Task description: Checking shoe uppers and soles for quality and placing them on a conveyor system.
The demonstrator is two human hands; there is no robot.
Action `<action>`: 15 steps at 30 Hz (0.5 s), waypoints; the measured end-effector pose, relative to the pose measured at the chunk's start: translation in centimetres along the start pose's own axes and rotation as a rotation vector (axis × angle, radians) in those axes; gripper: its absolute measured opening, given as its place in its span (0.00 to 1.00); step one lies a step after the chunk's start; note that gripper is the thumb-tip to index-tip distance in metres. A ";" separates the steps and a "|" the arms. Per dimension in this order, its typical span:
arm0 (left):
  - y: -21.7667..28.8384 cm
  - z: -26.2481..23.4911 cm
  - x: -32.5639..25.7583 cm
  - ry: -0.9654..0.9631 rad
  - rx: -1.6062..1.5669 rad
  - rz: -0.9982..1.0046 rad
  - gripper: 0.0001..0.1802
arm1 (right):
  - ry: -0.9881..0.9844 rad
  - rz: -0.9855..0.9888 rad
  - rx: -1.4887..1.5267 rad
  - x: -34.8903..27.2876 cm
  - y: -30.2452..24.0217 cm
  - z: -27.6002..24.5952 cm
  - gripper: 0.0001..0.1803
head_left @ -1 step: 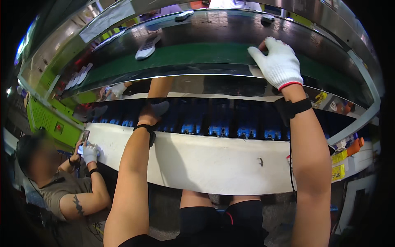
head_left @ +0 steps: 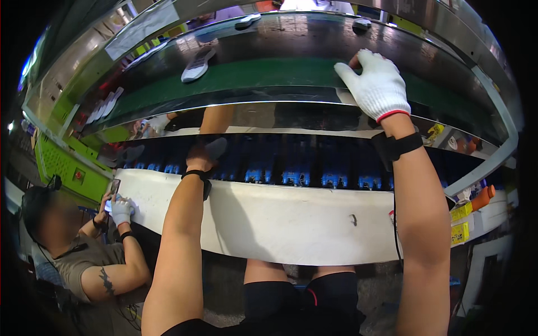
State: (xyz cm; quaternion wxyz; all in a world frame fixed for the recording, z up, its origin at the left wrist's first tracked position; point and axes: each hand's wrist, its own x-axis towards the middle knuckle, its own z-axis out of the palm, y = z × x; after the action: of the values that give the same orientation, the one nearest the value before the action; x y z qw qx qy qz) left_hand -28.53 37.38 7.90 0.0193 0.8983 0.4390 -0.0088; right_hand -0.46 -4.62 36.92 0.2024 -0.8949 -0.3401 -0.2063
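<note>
My right hand (head_left: 376, 84), in a white knit glove with a red cuff edge, reaches over the green conveyor belt (head_left: 269, 73) near its front metal edge. Its thumb stands apart from the fingers, and no object shows in it. Lower and to the left, my left hand (head_left: 200, 157) is in the shadow under that edge, above a dark row of slots with blue parts (head_left: 296, 177). A dark grey rounded piece (head_left: 215, 148) shows beside its fingers; whether the hand grips it cannot be told. A white-and-grey shoe sole (head_left: 197, 67) lies on the belt.
More shoe pieces lie on the belt: one at the far side (head_left: 247, 21), another farther right (head_left: 362, 24), and several pale soles (head_left: 105, 106) at left. A white ledge (head_left: 297, 224) runs before me. A co-worker (head_left: 84, 246) sits at left. An orange bottle (head_left: 483, 197) lies at right.
</note>
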 end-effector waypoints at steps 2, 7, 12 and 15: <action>2.6 0.6 -0.9 0.049 0.062 -0.034 0.45 | -0.019 0.026 -0.002 -0.1 0.1 -0.1 0.28; 1.7 -0.7 -1.3 0.193 0.116 0.159 0.28 | -0.049 0.049 0.001 0.5 -0.9 -0.5 0.29; 8.2 -7.3 -11.8 0.265 -0.044 0.810 0.27 | -0.084 0.005 -0.048 1.0 0.2 -0.3 0.30; 9.1 -7.6 -20.5 0.251 -0.106 1.069 0.14 | -0.050 -0.091 -0.085 0.9 -0.1 0.6 0.30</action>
State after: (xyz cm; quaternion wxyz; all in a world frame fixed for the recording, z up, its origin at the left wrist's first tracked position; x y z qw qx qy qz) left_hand -33.92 15.94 16.44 0.0137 0.9880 -0.0794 0.1314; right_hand 0.26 -3.77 36.93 0.1460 -0.8911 -0.3763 -0.2073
